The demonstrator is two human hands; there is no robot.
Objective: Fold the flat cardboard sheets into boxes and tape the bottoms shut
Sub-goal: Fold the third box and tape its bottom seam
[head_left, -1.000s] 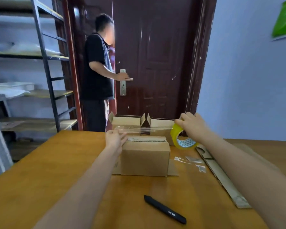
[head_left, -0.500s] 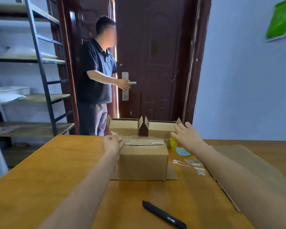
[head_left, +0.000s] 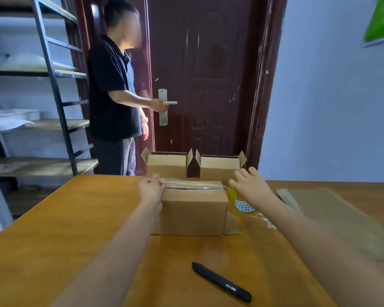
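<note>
Three cardboard boxes sit on the wooden surface (head_left: 53,218). Nearest is the box (head_left: 193,209) being taped, standing with its bottom up and its flaps spread flat on the surface beneath it. A strip of clear tape (head_left: 193,185) runs along its top seam. The left hand (head_left: 151,188) rests at the box's upper left corner, its fingers curled and pinching the tape end there. The right hand (head_left: 251,187) is at the box's right end, gripping the yellow tape roll (head_left: 239,202), which hangs just beside the box's right wall; its fingers curl over the roll's top. Two open boxes (head_left: 166,166) (head_left: 220,168) stand behind, flaps up. Flat cardboard sheets (head_left: 341,213) lie to the right. A black pen (head_left: 221,282) lies on the near surface. Beyond, a person (head_left: 113,96) holds a door handle (head_left: 169,103).
</note>
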